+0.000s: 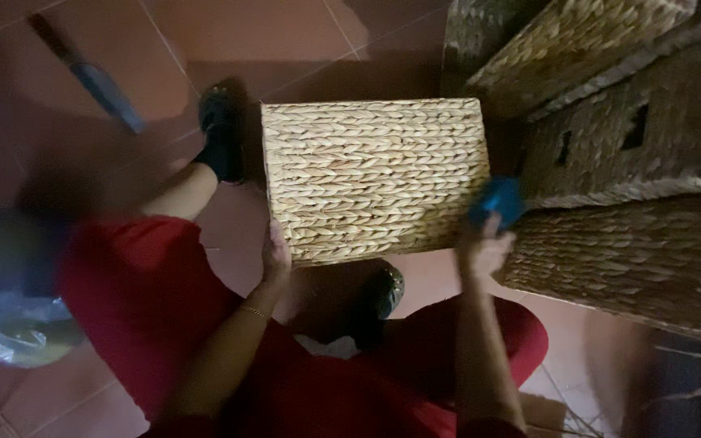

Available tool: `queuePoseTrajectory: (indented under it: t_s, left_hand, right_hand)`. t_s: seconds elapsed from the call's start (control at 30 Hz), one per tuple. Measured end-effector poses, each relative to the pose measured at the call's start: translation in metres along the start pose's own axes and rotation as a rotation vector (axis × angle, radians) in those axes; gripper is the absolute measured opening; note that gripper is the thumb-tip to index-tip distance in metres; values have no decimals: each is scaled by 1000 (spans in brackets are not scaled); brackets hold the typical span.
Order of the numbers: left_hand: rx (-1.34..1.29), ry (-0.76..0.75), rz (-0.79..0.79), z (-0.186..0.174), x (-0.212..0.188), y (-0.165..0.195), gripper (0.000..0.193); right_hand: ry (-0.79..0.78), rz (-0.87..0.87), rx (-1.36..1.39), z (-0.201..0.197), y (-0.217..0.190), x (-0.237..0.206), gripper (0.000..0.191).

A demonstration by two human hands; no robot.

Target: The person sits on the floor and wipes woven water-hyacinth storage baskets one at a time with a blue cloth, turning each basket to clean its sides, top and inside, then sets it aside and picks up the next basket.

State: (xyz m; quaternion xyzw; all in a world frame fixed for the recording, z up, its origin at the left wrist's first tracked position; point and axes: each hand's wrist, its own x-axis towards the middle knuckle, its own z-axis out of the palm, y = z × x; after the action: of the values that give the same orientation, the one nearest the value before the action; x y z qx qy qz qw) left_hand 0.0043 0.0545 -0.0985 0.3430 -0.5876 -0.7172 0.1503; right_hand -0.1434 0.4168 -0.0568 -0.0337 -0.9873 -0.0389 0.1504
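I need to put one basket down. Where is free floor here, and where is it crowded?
Bare red tile floor lies beyond the woven basket, and more by the plastic bag. The stacked baskets beside the right hand make that side crowded.

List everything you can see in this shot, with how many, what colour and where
woven basket: one, straw tan, centre, between the hands
stacked woven baskets: at least three, tan, upper right and right
blue object: one, bright blue, at the centre basket's right edge, in the right hand; blurred
blue-handled tool: one, dark with a blue part, lying on the floor upper left
plastic bag: one, clear, lower left
floor tiles: reddish brown, all around
loose straw strands: a few, pale, lower right
dark shoes: two, black, one upper centre, one below the basket
red trousers: one pair, on both legs
left hand: on the basket's lower left edge
right hand: grip on the blue object
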Motion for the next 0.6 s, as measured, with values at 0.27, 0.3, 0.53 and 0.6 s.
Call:
queuePoseTrajectory:
  t_s: [0.27, 0.3, 0.53, 0.6]
  left_hand:
    - [-169, -188, 120, -9, 7, -21, 67]
    - [-259, -248, 129, -11, 6, -20, 67]
    - [-645, -327, 30, -1, 3, -8, 69]
    - [-712, -269, -10, 6, 6, -6, 71]
  right_hand:
    - [37, -964, 338, -2, -173, -191, 65]
    - [32, -1012, 366, -2, -175, -195, 65]
    - [-36, -540, 175, 15, -37, -52, 66]
    - [-102, -191, 90, 8, 3, -13, 67]
